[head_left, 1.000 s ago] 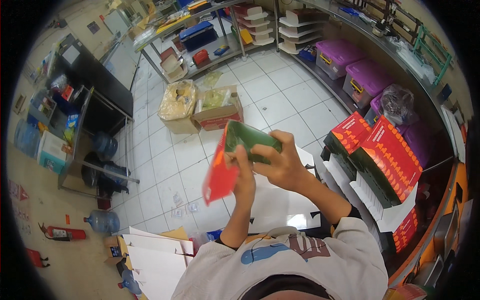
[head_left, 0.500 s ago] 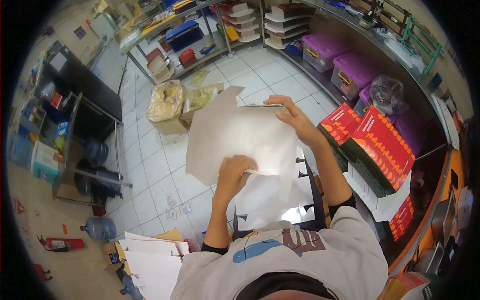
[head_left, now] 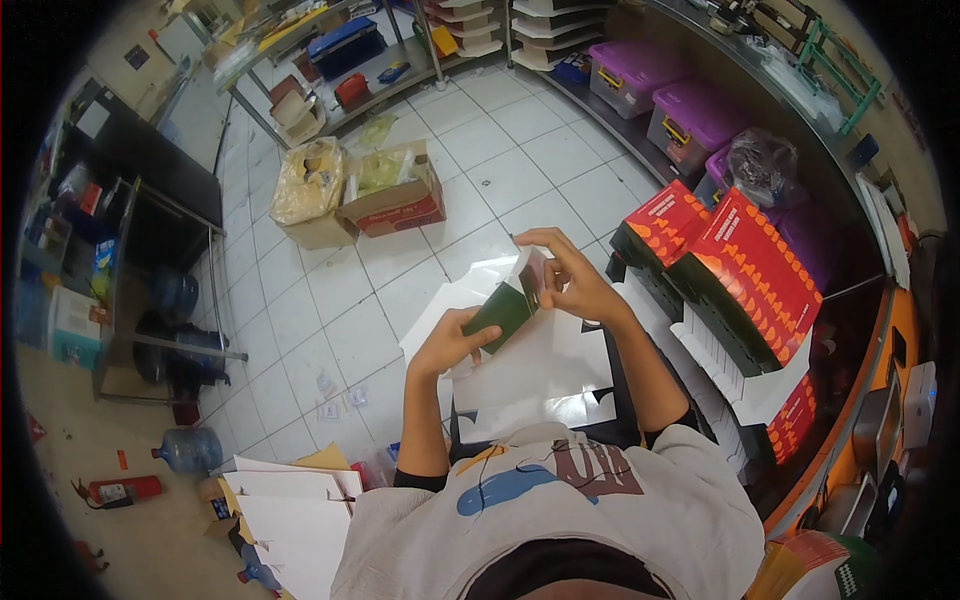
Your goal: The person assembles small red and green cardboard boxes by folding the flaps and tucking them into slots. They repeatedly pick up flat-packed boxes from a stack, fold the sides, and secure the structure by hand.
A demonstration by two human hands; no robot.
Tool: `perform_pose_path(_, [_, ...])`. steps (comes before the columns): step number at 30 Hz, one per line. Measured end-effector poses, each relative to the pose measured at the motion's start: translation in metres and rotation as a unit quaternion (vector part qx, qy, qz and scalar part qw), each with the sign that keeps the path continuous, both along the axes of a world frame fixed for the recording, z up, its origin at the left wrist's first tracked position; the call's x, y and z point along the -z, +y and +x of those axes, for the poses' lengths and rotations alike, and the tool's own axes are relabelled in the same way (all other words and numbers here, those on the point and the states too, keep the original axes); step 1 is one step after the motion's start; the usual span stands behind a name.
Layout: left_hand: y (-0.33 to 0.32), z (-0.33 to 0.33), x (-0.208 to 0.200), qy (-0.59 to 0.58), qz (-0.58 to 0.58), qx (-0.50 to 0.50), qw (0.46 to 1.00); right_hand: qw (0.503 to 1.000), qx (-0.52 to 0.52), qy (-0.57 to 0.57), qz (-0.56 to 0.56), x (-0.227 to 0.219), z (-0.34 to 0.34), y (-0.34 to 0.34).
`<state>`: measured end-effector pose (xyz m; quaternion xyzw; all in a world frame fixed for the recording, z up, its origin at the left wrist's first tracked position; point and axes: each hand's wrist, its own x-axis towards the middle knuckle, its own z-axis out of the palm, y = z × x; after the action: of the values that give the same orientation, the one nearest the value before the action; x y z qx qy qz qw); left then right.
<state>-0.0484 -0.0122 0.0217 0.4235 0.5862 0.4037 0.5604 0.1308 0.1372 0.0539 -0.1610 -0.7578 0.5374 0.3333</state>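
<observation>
Green-and-white folded cardboard piece (head_left: 503,318), frame centre: held by left hand (head_left: 446,343), right hand (head_left: 578,283).
Red-and-green cardboard boxes (head_left: 757,272), frame right: white lettering.

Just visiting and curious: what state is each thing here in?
Green-and-white carton: partly folded
Left hand: grip closed on carton
Right hand: fingers bent at carton's end
Floor box: open
Purple-lidded bins: lids on
Red-and-green cartons: stacked
White sheets: piled

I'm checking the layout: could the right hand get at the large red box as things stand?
Probably yes: the large red box is just right of the right forearm, its upper face uncovered. The right hand is at the green carton, though, and would likely have to leave it first.
</observation>
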Motion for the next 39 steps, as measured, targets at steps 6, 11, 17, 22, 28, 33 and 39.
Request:
perform_pose_path(6, [-0.001,0.003,0.000,-0.126,0.005,-0.077,0.989,0.982,0.095,-0.035,0.161,-0.006,-0.002,-0.001])
perform_pose_path(11, [0.008,0.013,-0.006,-0.081,0.034,-0.117,0.989,0.969,0.045,-0.026,0.242,-0.003,-0.008,-0.011])
perform_pose_path(17, [0.007,0.017,-0.011,-0.019,0.070,-0.095,0.993,0.969,-0.003,-0.105,0.222,0.005,-0.004,-0.012])
perform_pose_path(22, [0.007,0.031,-0.039,0.195,0.128,-0.198,0.952,0.974,0.021,-0.058,0.217,0.015,-0.004,-0.007])
perform_pose_path(28, [0.003,0.067,-0.037,0.318,0.286,-0.580,0.694,0.981,0.174,-0.074,-0.049,-0.018,0.008,-0.006])
perform_pose_path(33, [0.014,0.046,-0.033,0.076,0.286,-0.396,0.869,0.980,0.190,0.021,0.061,-0.034,0.012,-0.019])
perform_pose_path(39, [0.015,0.039,-0.033,0.193,0.326,-0.345,0.859,0.965,0.149,0.038,0.215,-0.034,0.017,-0.033])
